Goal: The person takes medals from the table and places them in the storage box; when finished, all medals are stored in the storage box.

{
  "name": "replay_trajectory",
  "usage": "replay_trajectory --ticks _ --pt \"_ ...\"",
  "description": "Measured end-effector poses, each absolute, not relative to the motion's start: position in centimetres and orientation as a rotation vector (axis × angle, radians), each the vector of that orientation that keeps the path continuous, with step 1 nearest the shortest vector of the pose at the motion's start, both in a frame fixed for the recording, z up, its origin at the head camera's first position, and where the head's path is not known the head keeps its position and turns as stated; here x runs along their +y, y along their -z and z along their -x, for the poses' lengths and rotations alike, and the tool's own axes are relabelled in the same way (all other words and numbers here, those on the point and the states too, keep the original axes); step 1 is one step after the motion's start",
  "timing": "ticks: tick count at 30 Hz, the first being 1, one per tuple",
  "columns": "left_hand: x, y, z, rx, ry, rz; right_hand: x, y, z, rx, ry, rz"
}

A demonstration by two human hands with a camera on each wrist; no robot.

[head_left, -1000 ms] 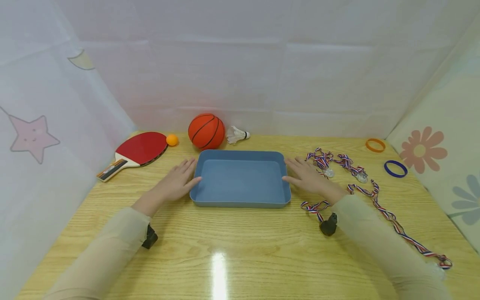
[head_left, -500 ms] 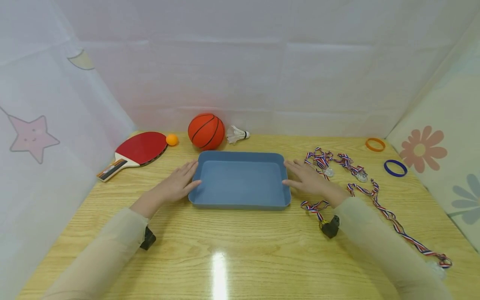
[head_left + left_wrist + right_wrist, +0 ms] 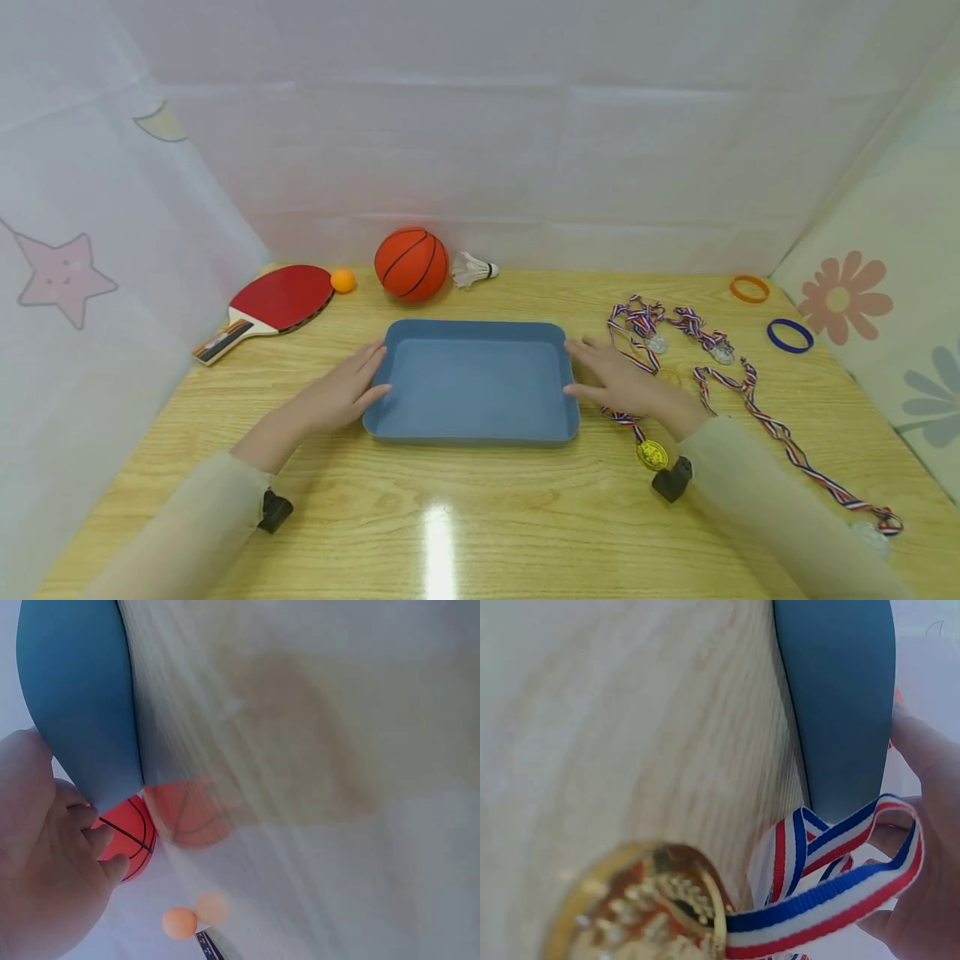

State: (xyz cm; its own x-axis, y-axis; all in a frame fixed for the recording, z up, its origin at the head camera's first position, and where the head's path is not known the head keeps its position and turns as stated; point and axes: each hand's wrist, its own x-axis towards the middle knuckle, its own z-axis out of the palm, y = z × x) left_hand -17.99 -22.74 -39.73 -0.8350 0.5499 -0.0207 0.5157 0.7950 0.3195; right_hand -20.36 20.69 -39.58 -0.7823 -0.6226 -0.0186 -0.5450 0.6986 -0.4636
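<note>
A shallow blue-grey rectangular tray [image 3: 472, 392] sits on the wooden table with nothing in it. My left hand [image 3: 337, 398] holds its left side, thumb over the rim and the other fingers along the outside. On the opposite side my right hand [image 3: 618, 379] holds the wall the same way. The left wrist view has the left thumb passing over the tray's edge [image 3: 82, 697]. Close under my right hand lies a striped ribbon [image 3: 810, 911] with a gold medal [image 3: 652, 907]. In the head view that medal [image 3: 652, 455] shows beside the right wrist.
Behind the tray are a small basketball [image 3: 411, 264] and a shuttlecock [image 3: 472, 270]. At left lie a red table tennis paddle [image 3: 281, 298] and an orange ball [image 3: 342, 281]. Several ribboned medals [image 3: 723, 353] spread rightward, near orange [image 3: 749, 289] and blue [image 3: 790, 336] wristbands.
Both hands have drawn the tray toward me and slightly left, away from the basketball. The gold medal by my right wrist has come into sight.
</note>
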Motion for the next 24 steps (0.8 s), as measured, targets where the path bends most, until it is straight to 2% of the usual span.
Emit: replay_trajectory --ticks 10,24 --pt "-23.1 39.2 15.3 2.853 -0.465 -0.839 20.7 39.4 18.1 2.721 0.624 1.008" --pt "-23.6 39.3 14.0 2.85 -0.51 -0.809 20.8 39.7 16.3 2.714 0.664 1.079"
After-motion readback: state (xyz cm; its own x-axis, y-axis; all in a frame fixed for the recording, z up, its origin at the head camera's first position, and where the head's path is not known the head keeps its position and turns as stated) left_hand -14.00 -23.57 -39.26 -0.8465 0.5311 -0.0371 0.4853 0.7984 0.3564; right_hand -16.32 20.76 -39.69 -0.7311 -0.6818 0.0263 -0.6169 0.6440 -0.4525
